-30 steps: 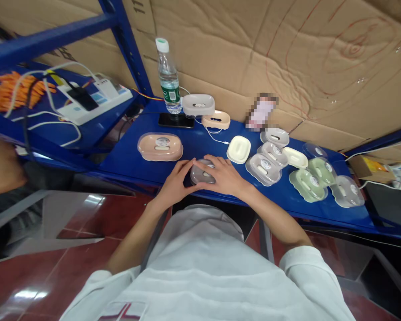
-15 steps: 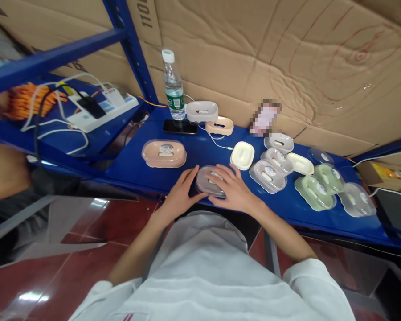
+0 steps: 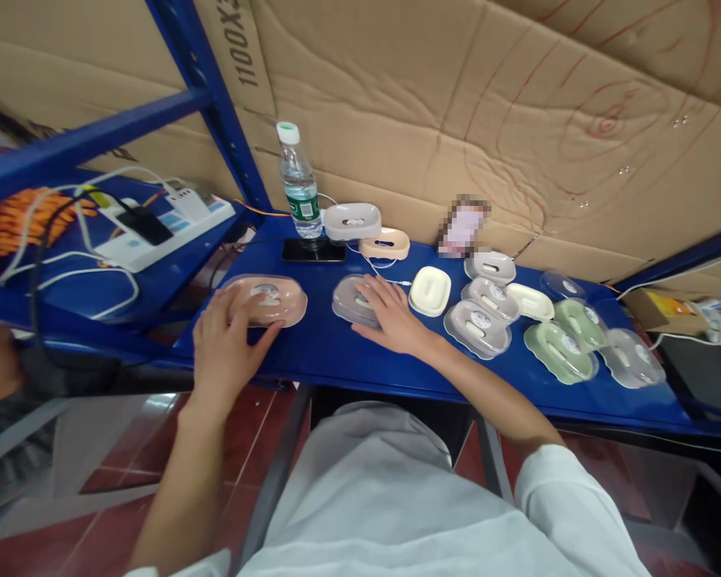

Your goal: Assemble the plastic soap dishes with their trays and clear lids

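Observation:
On the blue table, my left hand [image 3: 225, 336] is over a pink soap box [image 3: 288, 300] with a clear lid. Its fingers curve over the left part of the lid, and the thumb rests by the front edge. To the right, a grey soap box [image 3: 345, 300] with a clear lid lies under my right hand [image 3: 390, 312]. These fingers reach across its lid, with the thumb at the front edge. My hand hides its right side. A cream soap-box part [image 3: 430, 292] lies just beyond the right hand.
Several lidded grey [image 3: 477, 327] and green soap boxes [image 3: 558, 353] stand at right. At the back are a water bottle [image 3: 300, 192], a dark phone [image 3: 313, 250], a grey tray [image 3: 352, 221] and a peach tray [image 3: 384, 243]. A power strip [image 3: 168, 236] with cables lies left.
My left hand has left the grey soap box and moved left onto the pink one. The grey box has shifted back and left, with my right hand still on it.

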{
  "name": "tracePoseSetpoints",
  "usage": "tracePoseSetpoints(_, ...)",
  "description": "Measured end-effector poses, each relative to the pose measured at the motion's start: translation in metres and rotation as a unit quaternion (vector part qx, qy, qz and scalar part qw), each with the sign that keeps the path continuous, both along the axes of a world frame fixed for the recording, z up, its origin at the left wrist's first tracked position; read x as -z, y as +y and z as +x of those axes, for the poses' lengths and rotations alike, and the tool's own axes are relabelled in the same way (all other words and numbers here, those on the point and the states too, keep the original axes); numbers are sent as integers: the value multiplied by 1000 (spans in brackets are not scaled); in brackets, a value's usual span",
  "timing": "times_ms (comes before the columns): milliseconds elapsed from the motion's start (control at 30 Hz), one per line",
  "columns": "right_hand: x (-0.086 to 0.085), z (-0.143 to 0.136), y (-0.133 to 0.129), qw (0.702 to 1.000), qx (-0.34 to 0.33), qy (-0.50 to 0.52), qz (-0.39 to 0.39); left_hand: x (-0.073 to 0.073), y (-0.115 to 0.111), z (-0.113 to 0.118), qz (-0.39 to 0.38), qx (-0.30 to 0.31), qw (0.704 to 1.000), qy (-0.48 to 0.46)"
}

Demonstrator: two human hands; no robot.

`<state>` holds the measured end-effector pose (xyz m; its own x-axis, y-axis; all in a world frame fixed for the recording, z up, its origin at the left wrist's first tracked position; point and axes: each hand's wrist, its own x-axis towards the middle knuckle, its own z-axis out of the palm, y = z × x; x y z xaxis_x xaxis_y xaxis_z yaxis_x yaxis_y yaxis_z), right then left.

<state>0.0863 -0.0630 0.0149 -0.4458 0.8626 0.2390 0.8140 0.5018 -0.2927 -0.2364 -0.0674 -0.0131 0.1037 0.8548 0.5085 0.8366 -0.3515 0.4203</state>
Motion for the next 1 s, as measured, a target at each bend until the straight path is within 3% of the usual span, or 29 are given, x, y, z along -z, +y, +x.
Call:
tracePoseSetpoints(100, -12, -3, 28, 999, -2, 48, 16, 7, -1, -9, 9, -1, 1000, 12)
tracePoseSetpoints(200, -25, 12, 39, 994, 105, 14, 25, 10, -5, -7, 30, -3, 999, 17)
tracePoseSetpoints(300, -27, 28, 20, 963, 242, -116, -21, 8, -15, 9, 70, 7, 998, 3)
tracePoseSetpoints(367, -20, 33, -7, 946, 272, -171, -31, 8, -26, 29, 98, 44, 994, -21)
tracePoseSetpoints(567, 4, 44, -94, 978, 182, -98, 38, 14, -60, 99, 65, 288, 955, 26)
tracePoseSetpoints(667, 1, 59, -124, 995, 89, -39, 20, 16, -62, 116, 25, 319, 946, 48)
tracePoseSetpoints(767, -13, 71, -137, 999, -25, 8, -31, 15, -58, 122, 0, 342, 938, 58)
tracePoseSetpoints(867, -33, 78, -112, 997, -73, 34, -22, 13, -55, 123, -7, 360, 931, 61)
tracePoseSetpoints(1000, -54, 74, -19, 999, -16, -39, 25, 13, -56, 122, -25, 345, 937, 35)
